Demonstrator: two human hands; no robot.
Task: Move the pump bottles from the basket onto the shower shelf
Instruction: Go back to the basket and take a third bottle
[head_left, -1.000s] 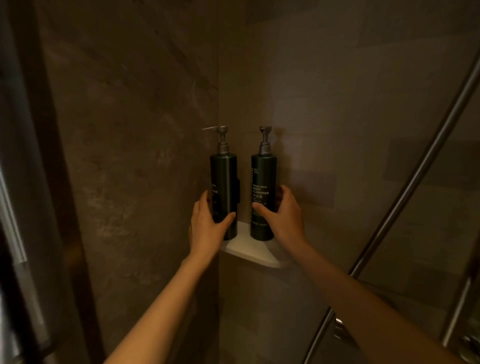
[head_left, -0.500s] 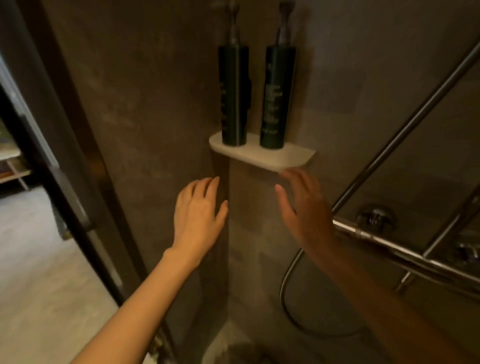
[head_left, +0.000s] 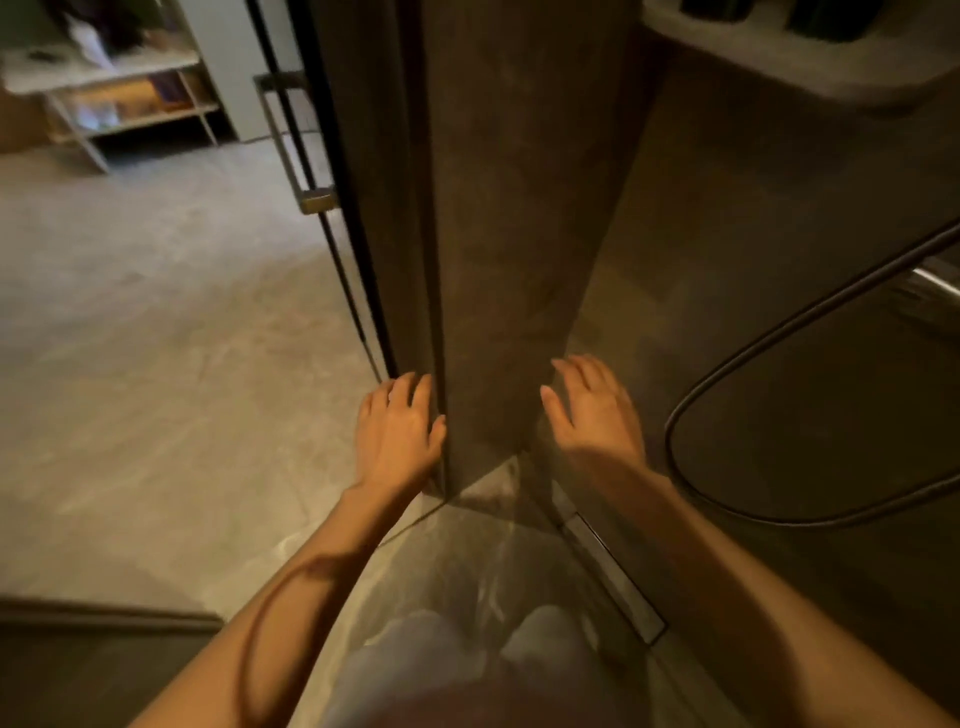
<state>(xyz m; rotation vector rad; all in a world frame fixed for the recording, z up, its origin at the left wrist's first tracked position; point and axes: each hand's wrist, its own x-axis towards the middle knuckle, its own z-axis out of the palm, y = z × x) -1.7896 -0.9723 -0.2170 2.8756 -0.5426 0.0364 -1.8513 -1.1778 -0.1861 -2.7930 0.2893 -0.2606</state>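
The white shower shelf (head_left: 810, 67) juts from the wall corner at the top right edge of the head view. Only the dark bases of the two pump bottles show on it, one (head_left: 714, 6) at the left and one (head_left: 831, 18) at the right. My left hand (head_left: 397, 434) hangs low in front of the wall's edge, fingers apart and holding nothing. My right hand (head_left: 592, 410) is level with it to the right, also open and holding nothing. Both hands are far below the shelf. No basket is in view.
A dark shower hose (head_left: 691, 410) loops along the right wall. A floor drain strip (head_left: 613, 566) runs by the wall's foot. The glass door with its metal handle (head_left: 291, 140) stands at the left, and a shelving unit (head_left: 109, 88) sits beyond it.
Both hands have let go of the bottles and dropped well below the shelf. The view has tilted down, so the shelf and bottles slid to the top edge.
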